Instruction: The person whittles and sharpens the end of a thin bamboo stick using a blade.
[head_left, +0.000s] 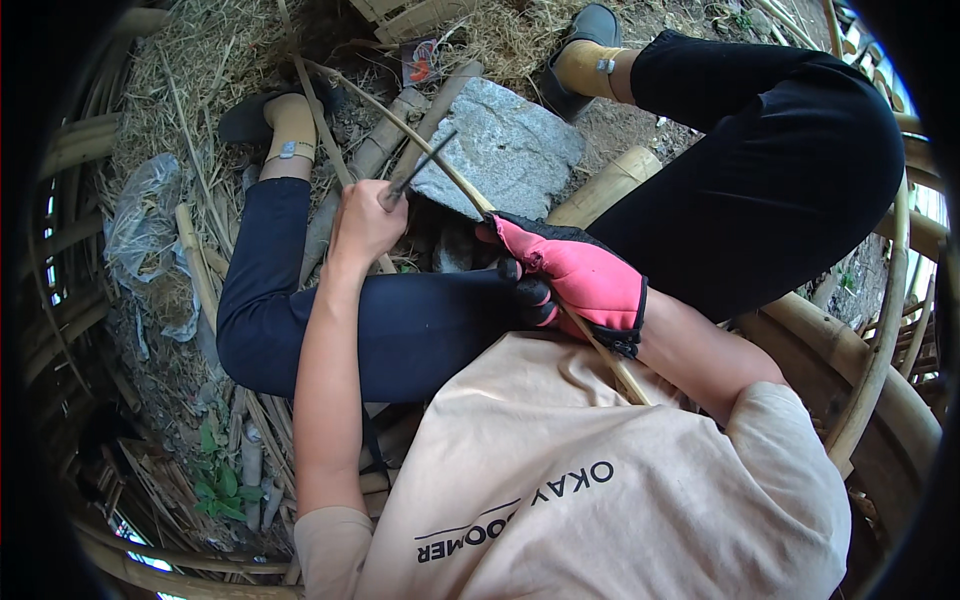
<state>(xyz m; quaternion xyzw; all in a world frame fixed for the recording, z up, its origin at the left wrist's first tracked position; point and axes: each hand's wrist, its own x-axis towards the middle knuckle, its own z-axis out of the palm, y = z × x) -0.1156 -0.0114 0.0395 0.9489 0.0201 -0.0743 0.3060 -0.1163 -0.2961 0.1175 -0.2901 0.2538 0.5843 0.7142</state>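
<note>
My bare left hand [366, 222] is closed around the handle of a knife [425, 166]. Its narrow dark blade points up and to the right, toward a flat grey stone block [510, 140]. My right hand [580, 272], in a pink and black glove, is wrapped round a long thin bamboo strip [410, 130]. The strip slants from the straw at the upper left, passes close beyond the blade, runs through the glove and ends against my beige shirt [560, 430]. I cannot tell whether blade and strip touch.
My legs [430, 320] in dark trousers spread around the stone. Bamboo pieces [605, 187] lie near it. Straw [230, 60] and a crumpled clear plastic bag [145, 220] cover ground at the left. Bamboo poles [880, 340] stand at the right, and green leaves [222, 478] at the lower left.
</note>
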